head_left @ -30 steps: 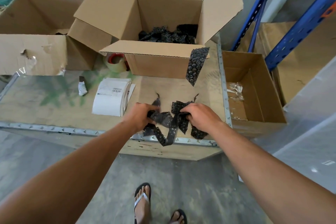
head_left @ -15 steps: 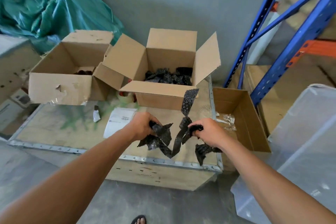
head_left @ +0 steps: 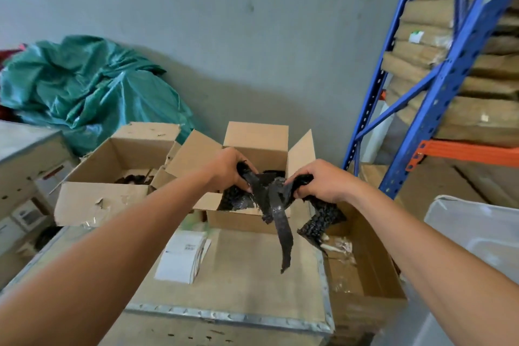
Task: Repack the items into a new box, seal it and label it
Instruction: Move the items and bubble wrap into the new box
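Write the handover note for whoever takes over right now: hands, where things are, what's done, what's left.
The left hand and right hand both grip a bundle of black bubble wrap strips, held up near the clean open box.
That box already holds dark wrapped items; the torn box beside it shows a few dark pieces inside.
The labels lie on the crate top.
Left: probably drop the bundle in, empty the torn box, seal, label.

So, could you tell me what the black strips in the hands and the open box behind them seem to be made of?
The black strips look like glossy plastic bubble wrap: a bubbled texture shows on the hanging ends, and they drape limply. The open box looks like matte brown cardboard, probably corrugated, with creased flaps.
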Demonstrator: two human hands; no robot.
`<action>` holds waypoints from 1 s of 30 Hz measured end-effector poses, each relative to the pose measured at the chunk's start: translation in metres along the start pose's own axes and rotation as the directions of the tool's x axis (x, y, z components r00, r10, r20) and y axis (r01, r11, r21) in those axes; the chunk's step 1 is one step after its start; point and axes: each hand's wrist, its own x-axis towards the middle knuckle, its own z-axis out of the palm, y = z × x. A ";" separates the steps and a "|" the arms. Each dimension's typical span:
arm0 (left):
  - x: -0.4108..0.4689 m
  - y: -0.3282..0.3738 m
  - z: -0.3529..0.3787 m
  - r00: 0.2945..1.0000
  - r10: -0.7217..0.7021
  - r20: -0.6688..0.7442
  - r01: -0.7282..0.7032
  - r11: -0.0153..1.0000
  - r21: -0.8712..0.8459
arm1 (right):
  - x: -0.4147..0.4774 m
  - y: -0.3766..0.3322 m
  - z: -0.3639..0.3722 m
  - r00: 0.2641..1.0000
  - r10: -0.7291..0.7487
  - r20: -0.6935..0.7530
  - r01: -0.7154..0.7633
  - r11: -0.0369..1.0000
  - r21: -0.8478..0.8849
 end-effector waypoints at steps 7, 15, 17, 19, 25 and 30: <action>0.061 -0.012 -0.041 0.976 -0.056 -0.209 0.057 0.998 0.003 | 0.086 -0.021 -0.037 0.989 0.000 -0.149 0.003 1.000 0.025; 0.162 -0.075 -0.012 0.954 -0.067 -0.293 0.072 0.997 0.008 | 0.217 -0.003 -0.013 0.955 0.078 -0.286 -0.070 0.997 0.039; 0.181 -0.094 0.007 0.954 -0.079 -0.289 0.085 0.996 0.009 | 0.245 0.007 0.004 0.949 0.104 -0.298 -0.101 0.995 0.026; 0.199 -0.114 0.030 0.953 -0.081 -0.291 0.087 0.996 0.008 | 0.271 0.020 0.023 0.949 0.126 -0.290 -0.131 0.991 0.003; 0.221 -0.156 0.074 0.967 -0.136 -0.214 0.138 0.990 -0.009 | 0.305 0.049 0.070 0.960 0.162 -0.230 -0.183 0.981 -0.072; 0.222 -0.158 0.075 0.975 -0.162 -0.150 0.170 0.985 0.040 | 0.302 0.052 0.075 0.970 0.181 -0.163 -0.191 0.981 -0.046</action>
